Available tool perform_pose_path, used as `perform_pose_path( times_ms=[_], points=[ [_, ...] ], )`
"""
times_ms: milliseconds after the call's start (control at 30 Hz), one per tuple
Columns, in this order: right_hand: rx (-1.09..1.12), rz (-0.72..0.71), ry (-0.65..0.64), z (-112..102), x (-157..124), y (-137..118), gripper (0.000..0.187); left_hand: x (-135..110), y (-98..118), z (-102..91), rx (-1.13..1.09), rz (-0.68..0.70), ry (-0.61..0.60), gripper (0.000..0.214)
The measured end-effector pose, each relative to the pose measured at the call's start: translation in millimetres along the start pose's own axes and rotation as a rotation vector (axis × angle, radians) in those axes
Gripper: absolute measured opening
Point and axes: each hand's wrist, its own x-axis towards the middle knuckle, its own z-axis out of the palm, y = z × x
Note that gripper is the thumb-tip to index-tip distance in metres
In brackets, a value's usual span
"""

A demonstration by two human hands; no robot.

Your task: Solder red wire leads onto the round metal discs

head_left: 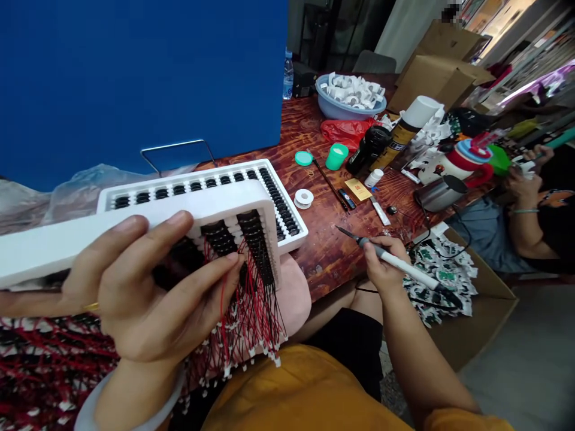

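Note:
My left hand is closed on a white tray, which is tilted up on its side. Black round parts stand in rows inside it. Red and black wires with small white plugs hang down from them. Thumb and a finger come together at the red wires; whether they pinch one I cannot tell. My right hand grips the white handle of a soldering iron, its tip pointing left above the table. Behind the raised tray, a second white tray of black parts lies flat.
A solder spool, a green jar and a blue basin are on the wooden table. A blue panel stands at the back left. Beside my right arm, a cardboard box contains green boards. Another person's hands are at far right.

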Motion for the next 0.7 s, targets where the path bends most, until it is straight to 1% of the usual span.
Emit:
perform_pose_path(
  times_ms=[133, 233, 333, 467, 600, 700],
  points=[
    [0.002, -0.006, -0.081, 14.4, -8.0, 10.0, 0.024, -8.9, -5.2, 0.7, -0.005, -0.019, 0.005, 0.047],
    [0.017, -0.009, -0.115, 20.4, -12.1, 13.5, 0.024, -14.0, -8.2, 0.1, 0.020, -0.015, -0.001, 0.047],
    [0.035, -0.013, -0.120, 23.7, -13.6, 15.0, 0.024, -14.2, -9.6, -0.3, 0.017, -0.009, 0.005, 0.047],
    [0.051, -0.017, -0.120, 26.5, -13.5, 16.0, 0.023, -9.1, -8.9, -0.9, -0.009, 0.032, 0.001, 0.045],
    [0.069, -0.023, -0.127, 28.0, -13.8, 17.3, 0.020, -5.6, -6.3, -2.8, 0.001, 0.040, -0.038, 0.042],
    [0.079, -0.025, -0.130, 28.9, -14.5, 18.4, 0.019, -6.2, -5.2, -3.2, 0.017, 0.017, -0.057, 0.045]
  ],
)
